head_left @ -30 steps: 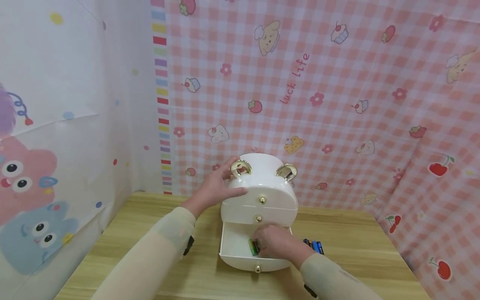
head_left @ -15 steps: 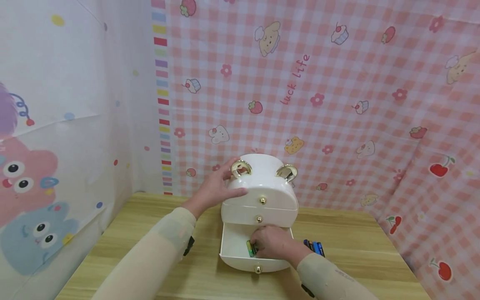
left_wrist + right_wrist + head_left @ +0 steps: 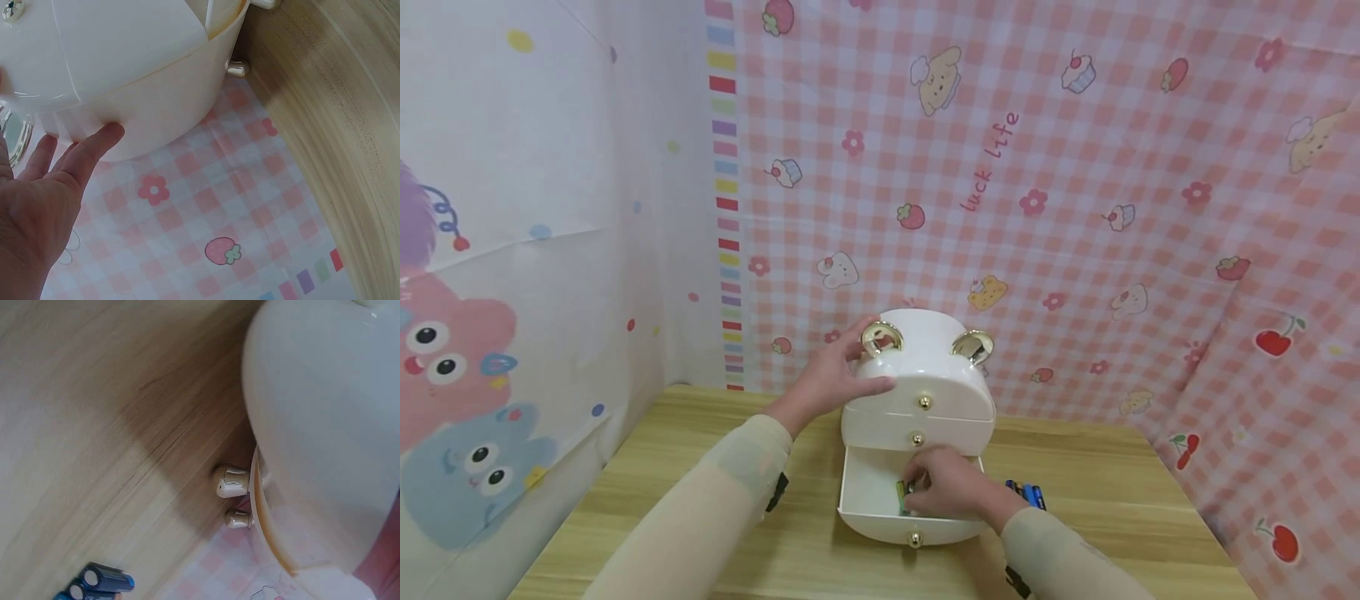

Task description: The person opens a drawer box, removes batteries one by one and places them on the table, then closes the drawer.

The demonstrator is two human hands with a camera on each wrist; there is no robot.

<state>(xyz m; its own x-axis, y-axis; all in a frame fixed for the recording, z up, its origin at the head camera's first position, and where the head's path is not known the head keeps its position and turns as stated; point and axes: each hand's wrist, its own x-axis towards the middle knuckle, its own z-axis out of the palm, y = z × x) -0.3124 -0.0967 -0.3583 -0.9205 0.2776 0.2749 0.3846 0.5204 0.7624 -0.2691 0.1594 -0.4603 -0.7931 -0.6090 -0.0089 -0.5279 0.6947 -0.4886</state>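
Just left of right hand [image 3: 951, 485]: green battery [image 3: 901, 496], inside pulled-out drawer [image 3: 867, 479].

A desk [image 3: 647, 450] with a pale, yellowish wood-grain top carries everything; its streaks run mostly from side to side, and its near edge falls outside the head view. Toward the middle stands a white mini chest of drawers [image 3: 917, 421], upright and facing the person, with two gold ears and gold knobs. Small gold feet [image 3: 231, 482] hold its body off the wood, and its bottom drawer juts forward above the top. Just to the right of the chest, apart from it, lies a row of blue and dark batteries [image 3: 1026, 493], side by side on their sides.
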